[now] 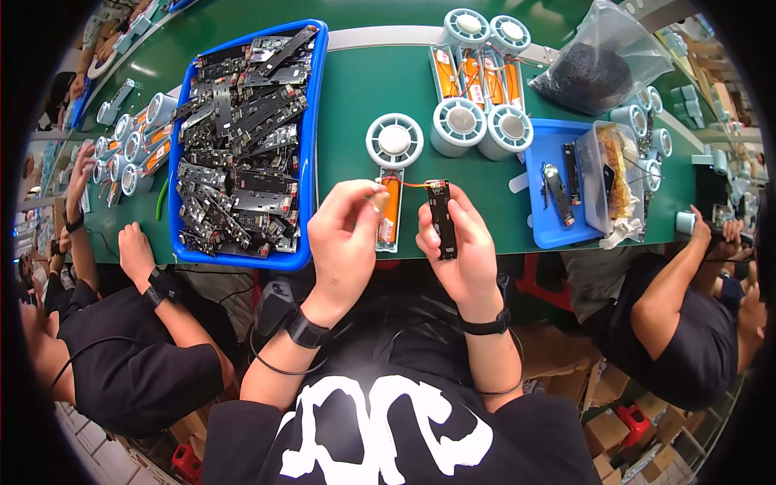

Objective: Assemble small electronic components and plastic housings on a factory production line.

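Observation:
A narrow black circuit board (441, 220) stands nearly upright in my right hand (469, 246), gripped between thumb and fingers. Red and yellowish wires (414, 184) run from its top end to a light-blue fan-like unit. That unit has a round slotted head (394, 141) and an open handle with an orange battery (390, 212), and lies on the table just beyond my hands. My left hand (343, 230) is closed in a pinch over the handle's left side. Something small and pale shows at its fingertips, too small to name.
At the left stands a blue tray (311, 162) heaped with black circuit boards. Several similar units (461, 125) lie far right of centre. Beyond them sits a clear bag (594, 73) of dark material. A smaller blue tray (554, 233) holds boards and a clear box (598, 182). People work on both sides.

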`<state>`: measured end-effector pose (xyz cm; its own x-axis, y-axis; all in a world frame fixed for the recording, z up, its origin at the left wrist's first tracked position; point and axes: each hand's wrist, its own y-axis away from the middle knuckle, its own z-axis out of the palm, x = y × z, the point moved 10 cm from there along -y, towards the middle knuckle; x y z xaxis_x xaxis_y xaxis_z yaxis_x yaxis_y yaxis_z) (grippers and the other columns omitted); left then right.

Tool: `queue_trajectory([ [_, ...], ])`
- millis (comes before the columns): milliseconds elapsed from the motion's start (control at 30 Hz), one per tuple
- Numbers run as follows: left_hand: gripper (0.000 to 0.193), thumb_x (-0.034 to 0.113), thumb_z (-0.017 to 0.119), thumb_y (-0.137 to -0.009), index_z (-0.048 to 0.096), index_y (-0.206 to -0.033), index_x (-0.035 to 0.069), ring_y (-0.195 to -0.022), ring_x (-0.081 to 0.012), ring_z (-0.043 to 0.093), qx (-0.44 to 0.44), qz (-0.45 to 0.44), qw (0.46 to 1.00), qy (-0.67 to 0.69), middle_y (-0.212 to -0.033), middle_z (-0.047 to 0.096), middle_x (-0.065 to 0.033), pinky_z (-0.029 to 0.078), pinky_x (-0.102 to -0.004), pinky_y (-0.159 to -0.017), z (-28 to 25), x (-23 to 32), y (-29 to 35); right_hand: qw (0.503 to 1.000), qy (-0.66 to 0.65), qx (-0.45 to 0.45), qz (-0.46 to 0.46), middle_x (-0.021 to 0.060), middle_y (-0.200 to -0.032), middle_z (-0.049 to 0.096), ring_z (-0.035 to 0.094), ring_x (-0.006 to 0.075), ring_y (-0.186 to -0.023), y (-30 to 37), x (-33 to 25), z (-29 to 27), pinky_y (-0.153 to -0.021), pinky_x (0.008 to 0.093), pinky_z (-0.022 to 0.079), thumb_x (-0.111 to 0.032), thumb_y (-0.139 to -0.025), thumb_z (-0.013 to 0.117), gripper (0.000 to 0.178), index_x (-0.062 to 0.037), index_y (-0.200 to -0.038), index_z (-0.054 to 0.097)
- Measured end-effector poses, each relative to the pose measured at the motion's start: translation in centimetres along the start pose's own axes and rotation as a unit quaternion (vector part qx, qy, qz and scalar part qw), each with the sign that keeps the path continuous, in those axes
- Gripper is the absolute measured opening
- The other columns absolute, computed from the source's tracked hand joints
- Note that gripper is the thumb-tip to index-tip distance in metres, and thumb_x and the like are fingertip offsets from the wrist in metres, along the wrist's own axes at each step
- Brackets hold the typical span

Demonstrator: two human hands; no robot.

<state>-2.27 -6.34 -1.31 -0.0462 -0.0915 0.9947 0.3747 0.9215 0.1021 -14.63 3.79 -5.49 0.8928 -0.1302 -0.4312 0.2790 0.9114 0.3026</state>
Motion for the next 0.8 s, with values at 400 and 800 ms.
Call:
queue_trajectory([
  [400, 0.020, -0.003, 0.075, -0.082, 0.072, -0.101, 0.003, -0.075, -0.0228, 0.064, -0.087, 0.370, 0.887, -0.263, -0.089, 0.066, -0.0106, 0.052, -0.0323, -0.063, 3.8, 6.2, 1.3, 0.895, 0.377, 0.044, -0.235, 0.0098, -0.113, 0.067, 0.061, 0.0124, -0.091, 2.1, -3.0, 1.7, -0.079, 0.0262, 0.050, -0.006, -0.101, 0.057, 0.032, 0.0002, -0.132, 0.059],
  [800, 0.012, -0.003, 0.076, -0.085, 0.073, -0.095, 0.002, -0.076, -0.0130, 0.062, -0.111, 0.204, 0.966, -0.114, -0.089, 0.066, -0.0059, 0.049, -0.0255, -0.065, 3.0, 4.1, -0.1, 0.920, 0.331, 0.042, -0.206, 0.0091, -0.113, 0.067, 0.060, 0.0124, -0.091, 1.4, -3.4, 1.0, -0.078, 0.0266, 0.050, -0.005, -0.102, 0.056, 0.031, 0.0020, -0.131, 0.059],
])
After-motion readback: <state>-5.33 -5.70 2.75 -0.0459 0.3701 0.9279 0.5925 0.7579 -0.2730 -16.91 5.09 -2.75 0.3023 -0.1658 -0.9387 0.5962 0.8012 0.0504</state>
